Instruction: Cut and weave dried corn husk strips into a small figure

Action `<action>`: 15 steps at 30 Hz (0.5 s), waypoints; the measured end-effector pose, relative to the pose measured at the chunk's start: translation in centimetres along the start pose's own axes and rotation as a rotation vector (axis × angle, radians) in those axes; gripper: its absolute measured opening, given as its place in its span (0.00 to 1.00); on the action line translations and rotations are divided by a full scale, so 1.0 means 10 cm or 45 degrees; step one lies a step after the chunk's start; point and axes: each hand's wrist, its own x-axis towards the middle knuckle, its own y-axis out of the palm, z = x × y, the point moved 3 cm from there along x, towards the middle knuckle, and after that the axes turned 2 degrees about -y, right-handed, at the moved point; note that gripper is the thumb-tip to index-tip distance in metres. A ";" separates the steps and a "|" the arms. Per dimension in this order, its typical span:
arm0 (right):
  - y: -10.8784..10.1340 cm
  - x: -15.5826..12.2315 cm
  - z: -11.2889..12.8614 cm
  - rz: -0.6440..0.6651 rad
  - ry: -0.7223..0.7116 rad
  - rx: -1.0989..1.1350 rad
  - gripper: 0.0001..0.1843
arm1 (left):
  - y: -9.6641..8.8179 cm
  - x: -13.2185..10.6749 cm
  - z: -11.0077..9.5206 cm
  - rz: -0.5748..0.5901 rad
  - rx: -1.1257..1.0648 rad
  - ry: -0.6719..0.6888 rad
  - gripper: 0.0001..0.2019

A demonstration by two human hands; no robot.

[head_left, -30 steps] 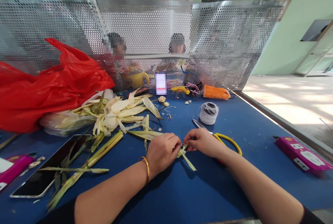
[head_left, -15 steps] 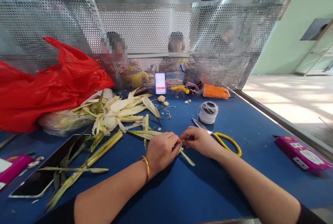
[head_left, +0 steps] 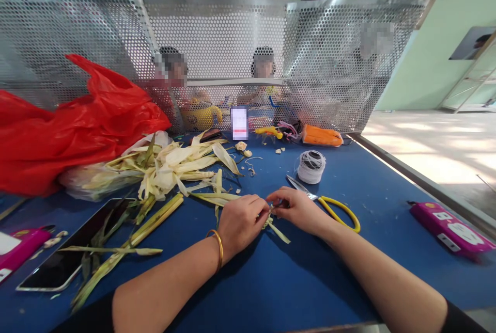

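Observation:
My left hand (head_left: 243, 223) is closed on a small piece made of pale corn husk strip (head_left: 278, 232), most of it hidden by the fingers. Facing it, my right hand (head_left: 296, 210) pinches at the same piece, its fingertips touching or nearly touching the left ones. One flat strip end sticks out below the two hands. Just beyond the right hand lie scissors with yellow handles (head_left: 341, 214), blades apart. Behind them stands a spool of white thread (head_left: 311, 167). A heap of corn husks (head_left: 166, 165) spreads to the left of my left hand.
A dark phone or tablet (head_left: 73, 250) lies left under husk stalks. A red plastic bag (head_left: 77, 137) fills the back left. A lit phone (head_left: 239, 123) leans on the perforated metal screen (head_left: 217, 28), with people behind it. A purple pack (head_left: 451, 227) is at right.
Both hands stay almost in place, with only a slight shift of the fingers at the husk piece. Behind the screen, a person at the right has moved further right.

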 end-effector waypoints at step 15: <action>-0.05 0.00 0.01 0.015 0.056 -0.038 0.08 | 0.01 0.00 0.04 0.003 -0.069 -0.069 0.06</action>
